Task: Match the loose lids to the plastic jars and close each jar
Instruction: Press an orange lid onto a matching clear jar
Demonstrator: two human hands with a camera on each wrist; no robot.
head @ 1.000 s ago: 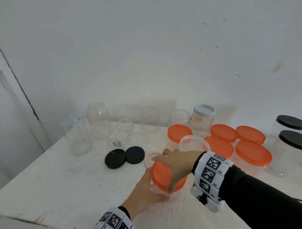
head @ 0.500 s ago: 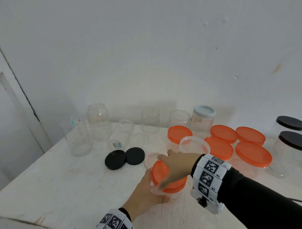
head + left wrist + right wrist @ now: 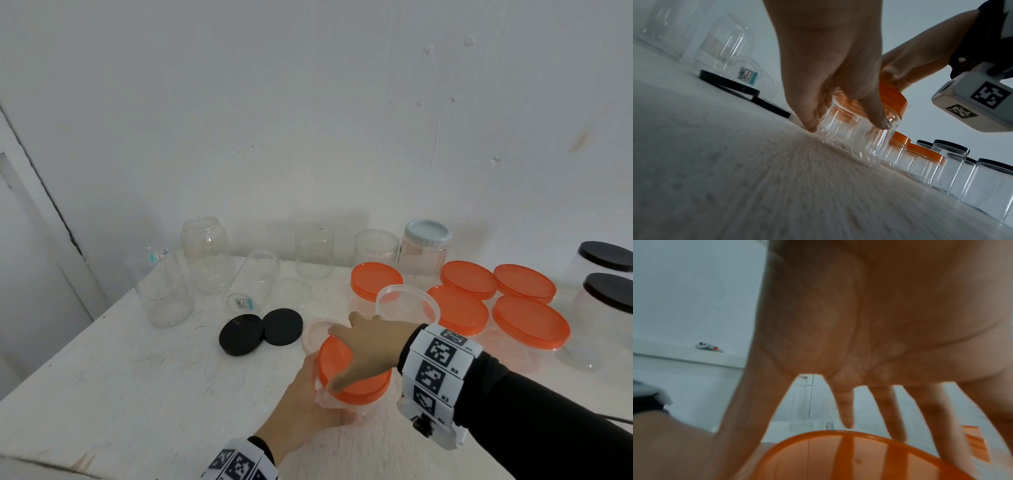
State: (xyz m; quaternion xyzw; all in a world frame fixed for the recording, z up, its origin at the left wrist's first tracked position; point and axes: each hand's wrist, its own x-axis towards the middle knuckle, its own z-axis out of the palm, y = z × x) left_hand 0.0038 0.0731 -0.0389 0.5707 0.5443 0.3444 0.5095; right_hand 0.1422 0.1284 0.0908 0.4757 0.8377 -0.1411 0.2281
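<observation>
Near the white worktop's (image 3: 144, 394) front edge, the left hand (image 3: 301, 407) clamps the small clear plastic jar (image 3: 855, 138). The right hand's (image 3: 370, 346) fingers (image 3: 846, 408) spread over the round orange plastic lid (image 3: 346, 380); it should press level while twisting, jar held steady.

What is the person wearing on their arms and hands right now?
Both hands are bare. The right hand has a black long sleeve and a white segmented wristband printed with black square marker codes, with a white camera block beneath. The left hand has a similar marker-printed white wristband over a dark cuff.
</observation>
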